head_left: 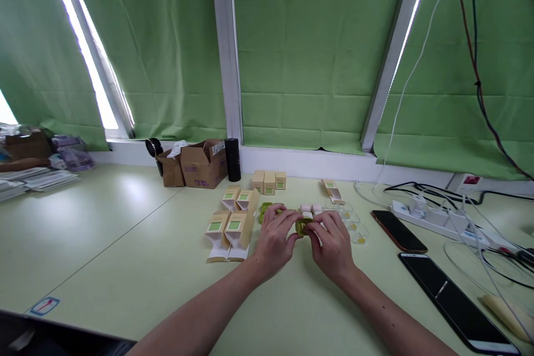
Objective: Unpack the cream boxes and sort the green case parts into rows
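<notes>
One cam, worn on the head, looking forward and down over the desk (125, 283), pretty wide: left hand (275, 236) and right hand (334, 245) sit small below center, green curtains (321, 55) fill the top.

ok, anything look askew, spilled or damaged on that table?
One open cream cardboard box with a green label sits askew at the back, away from the four similar open boxes grouped beside the left hand. Black and white cables tangle around the white plastic power strip. No spill or damage visible.
</notes>
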`<action>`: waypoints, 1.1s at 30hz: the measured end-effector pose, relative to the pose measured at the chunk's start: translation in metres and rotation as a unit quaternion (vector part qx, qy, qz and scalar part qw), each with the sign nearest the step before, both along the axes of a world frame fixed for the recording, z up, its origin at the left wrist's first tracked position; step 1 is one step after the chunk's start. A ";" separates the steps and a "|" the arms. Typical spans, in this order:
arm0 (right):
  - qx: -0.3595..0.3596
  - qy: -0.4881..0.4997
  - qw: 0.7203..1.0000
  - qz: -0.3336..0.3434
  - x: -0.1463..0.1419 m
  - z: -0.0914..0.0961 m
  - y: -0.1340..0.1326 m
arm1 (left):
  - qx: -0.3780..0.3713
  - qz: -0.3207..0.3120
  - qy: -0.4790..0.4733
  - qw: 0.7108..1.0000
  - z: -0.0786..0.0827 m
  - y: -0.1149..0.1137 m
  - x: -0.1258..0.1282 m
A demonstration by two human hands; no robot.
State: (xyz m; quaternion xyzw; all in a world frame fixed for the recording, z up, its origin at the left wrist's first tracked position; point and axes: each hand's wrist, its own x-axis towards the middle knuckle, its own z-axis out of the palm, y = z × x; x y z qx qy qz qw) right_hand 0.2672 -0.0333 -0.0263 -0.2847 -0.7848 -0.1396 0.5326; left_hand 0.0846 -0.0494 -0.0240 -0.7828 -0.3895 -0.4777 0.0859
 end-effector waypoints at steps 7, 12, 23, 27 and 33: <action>0.003 -0.002 1.000 -0.001 0.000 -0.001 0.001 | 0.001 0.014 0.001 1.000 -0.001 0.001 0.000; 0.005 -0.003 1.000 -0.001 -0.001 0.000 0.000 | 0.003 0.020 0.000 1.000 0.001 0.001 0.000; -0.003 -0.002 1.000 0.000 0.000 -0.002 -0.002 | -0.016 0.036 -0.012 0.999 -0.001 0.006 -0.005; -0.005 0.002 1.000 0.004 -0.002 -0.003 -0.005 | -0.032 0.058 -0.066 0.996 0.000 0.013 -0.011; -0.057 -0.009 0.998 -0.013 0.000 -0.015 0.009 | -0.070 0.103 -0.174 0.977 0.002 0.018 -0.016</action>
